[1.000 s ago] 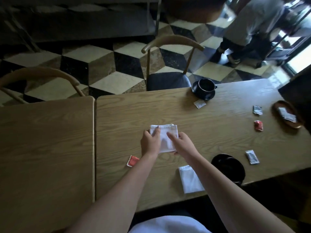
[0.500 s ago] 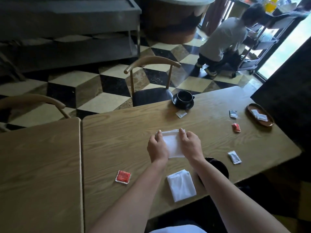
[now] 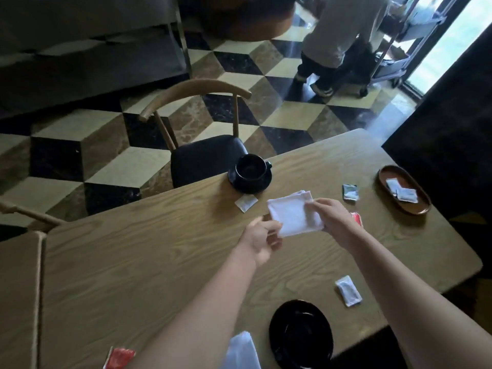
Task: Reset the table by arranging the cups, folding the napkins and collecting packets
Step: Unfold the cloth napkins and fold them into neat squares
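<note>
My right hand grips a folded white napkin by its right edge, holding it above the wooden table. My left hand is just under the napkin's near left corner, fingers loosely curled, touching or barely off it. A second folded napkin lies at the near edge. A black cup on a saucer stands at the far edge. Another black saucer sits near me. Packets lie scattered: white, grey, red, white, red.
A brown oval tray with white packets sits at the right. A wooden chair stands behind the table. A second table adjoins on the left. A person crouches by a cart on the checkered floor at the back right.
The napkin has been lifted off the table and carried away from me and to the right in my right hand. My left hand has come off its top and trails below.
</note>
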Demonstrator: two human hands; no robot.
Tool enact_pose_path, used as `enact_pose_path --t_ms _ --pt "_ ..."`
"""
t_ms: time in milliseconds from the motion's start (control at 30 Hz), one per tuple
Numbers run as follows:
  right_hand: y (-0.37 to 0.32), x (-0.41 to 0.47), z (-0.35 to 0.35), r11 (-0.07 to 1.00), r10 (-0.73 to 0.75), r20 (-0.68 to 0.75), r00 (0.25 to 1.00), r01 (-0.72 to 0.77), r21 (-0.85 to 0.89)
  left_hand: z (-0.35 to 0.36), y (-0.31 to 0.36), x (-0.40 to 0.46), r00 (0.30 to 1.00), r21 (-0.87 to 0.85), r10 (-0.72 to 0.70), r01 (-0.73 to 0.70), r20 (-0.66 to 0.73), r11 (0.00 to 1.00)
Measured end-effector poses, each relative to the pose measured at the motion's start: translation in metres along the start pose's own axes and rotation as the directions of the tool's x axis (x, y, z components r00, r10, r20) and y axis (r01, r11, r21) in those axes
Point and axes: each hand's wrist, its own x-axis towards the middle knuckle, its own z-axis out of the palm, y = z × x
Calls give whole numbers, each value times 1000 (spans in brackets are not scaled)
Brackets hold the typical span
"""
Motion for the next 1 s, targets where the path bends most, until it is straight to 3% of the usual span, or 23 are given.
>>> enact_pose_path --t_ms 100,300,567,733,900,1000 --pt "-8 68 -17 999 12 -7 1000 -11 43 37 10 56 986 -319 -161 142 -34 937" --pt "-14 185 -23 998 -57 -32 998 58 12 86 25 156 932 -358 -262 163 -250 920" --pt "-8 268 -7 990 -117 -126 985 106 -90 97 48 233 871 -509 -177 -95 -459 855" --pt "1 285 8 948 -163 -135 977 118 -297 89 50 261 761 -414 -147 -172 -632 894" --pt "3 279 15 939 -154 -212 965 77 -334 91 49 255 840 -406 -188 -42 -509 913" --pt "7 241 19 972 -180 -349 920 112 -207 83 47 216 848 -382 -227 31 -480 924"
